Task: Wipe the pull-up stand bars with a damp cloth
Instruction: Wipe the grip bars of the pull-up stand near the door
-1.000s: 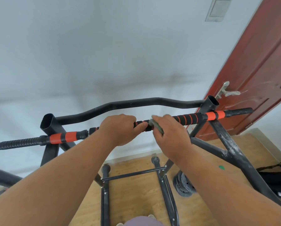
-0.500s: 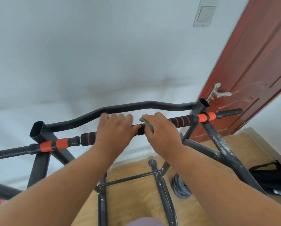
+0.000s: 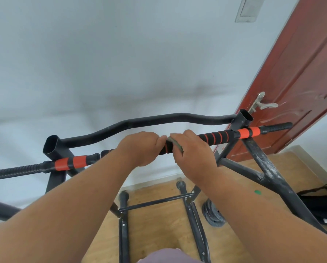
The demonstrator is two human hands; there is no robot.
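The pull-up stand [image 3: 269,179] is a frame of black-painted steel tube, its right leg scuffed with pale blotches, and its two uprights end in open hollow tops. Across them runs the grip bar [image 3: 217,137], a straight rod sleeved in black foam with orange bands and ribbed black rubber at both tips; its long axis goes from low at the left to higher at the right, the right tip pointing toward the red-brown door [image 3: 299,76]. Just beyond it a bare, smooth black bar [image 3: 140,121] curves in a shallow wave between the uprights. The left hand [image 3: 140,147] is wrapped over the grip bar near its middle, fingers curled over the top. The right hand [image 3: 193,150] sits beside it, almost touching, fingers curled round the bar with a small grey-green cloth [image 3: 176,144] folded between palm and foam, only its rumpled edge showing. Compared with half a second ago, the two hands sit at much the same spot on the bar and remain close together, while the view has tipped so the bar lies lower in the frame. Below, wood-grain flooring [image 3: 159,224] carries dark round weight plates [image 3: 214,215] and a black bag [image 3: 322,202] at the right.
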